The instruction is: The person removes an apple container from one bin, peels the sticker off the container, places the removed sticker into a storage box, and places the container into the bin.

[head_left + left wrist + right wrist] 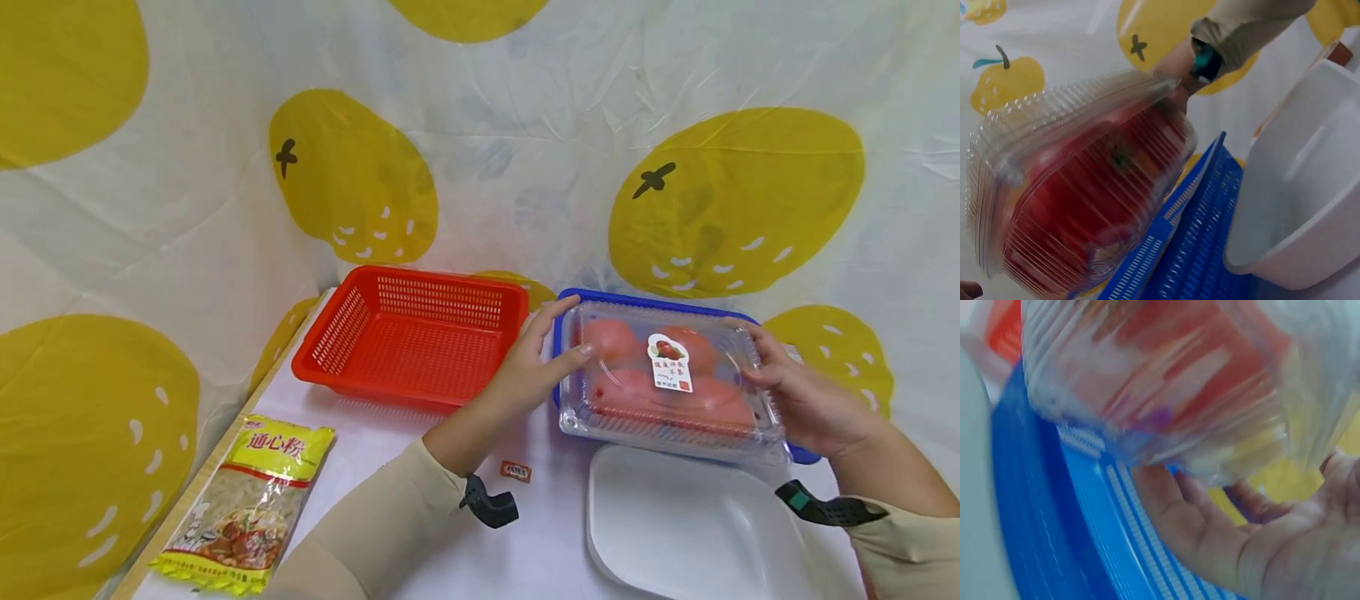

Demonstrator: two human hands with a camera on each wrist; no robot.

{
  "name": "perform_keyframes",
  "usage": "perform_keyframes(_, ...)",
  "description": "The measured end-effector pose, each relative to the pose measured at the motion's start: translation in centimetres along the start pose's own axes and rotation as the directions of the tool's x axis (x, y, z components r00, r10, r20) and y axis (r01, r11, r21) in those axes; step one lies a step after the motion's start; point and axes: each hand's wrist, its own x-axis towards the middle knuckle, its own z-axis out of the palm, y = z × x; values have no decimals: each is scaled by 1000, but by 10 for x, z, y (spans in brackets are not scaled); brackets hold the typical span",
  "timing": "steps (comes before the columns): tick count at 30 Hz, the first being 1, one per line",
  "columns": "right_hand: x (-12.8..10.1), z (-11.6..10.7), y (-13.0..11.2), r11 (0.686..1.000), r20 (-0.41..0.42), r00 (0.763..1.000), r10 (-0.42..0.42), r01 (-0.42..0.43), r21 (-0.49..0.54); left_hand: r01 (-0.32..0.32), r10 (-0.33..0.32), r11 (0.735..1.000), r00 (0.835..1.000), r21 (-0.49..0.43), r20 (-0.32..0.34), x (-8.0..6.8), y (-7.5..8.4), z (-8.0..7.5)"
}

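Head view: red basket (411,337) beside blue basket (645,302)

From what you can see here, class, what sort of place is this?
Probably a staged tabletop for sorting groceries, not a real kitchen: a lemon-print cloth hangs as backdrop, red basket and blue basket sit side by side, and both hands hold a clear box of tomatoes.

At my ten o'clock sat a red basket (408,337), open side up, on the white tabletop (360,450). At about eight o'clock a yellow packet of macaroni (243,504) lay flat near the table's edge. A small red sticker (515,471) lay at my six o'clock. A white tray (690,525) rested at four o'clock. Behind everything hung a white sheet printed with yellow fruit (720,204).
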Motion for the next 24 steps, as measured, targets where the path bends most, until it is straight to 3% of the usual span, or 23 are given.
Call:
perform_keyframes(6,6,35,5,996,-77,996,43,-49,-76,-22,24,998,999,-64,38,-12,-2,-20)
perform_keyframes(10,12,55,13,997,-124,990,59,-66,-45,-27,30,994,999,-105,35,-23,-3,-35)
perform_keyframes(14,21,74,23,998,-121,991,59,-57,22,-26,27,997,1000,-75,10,-36,-3,-54)
perform_keyframes(22,45,120,31,999,-158,986,48,-49,-1,-41,41,999,999,-7,-17,-64,-8,-92)
perform_keyframes(24,52,132,33,999,-146,988,49,-50,-4,-28,28,999,999,-29,-19,-73,-11,-104)
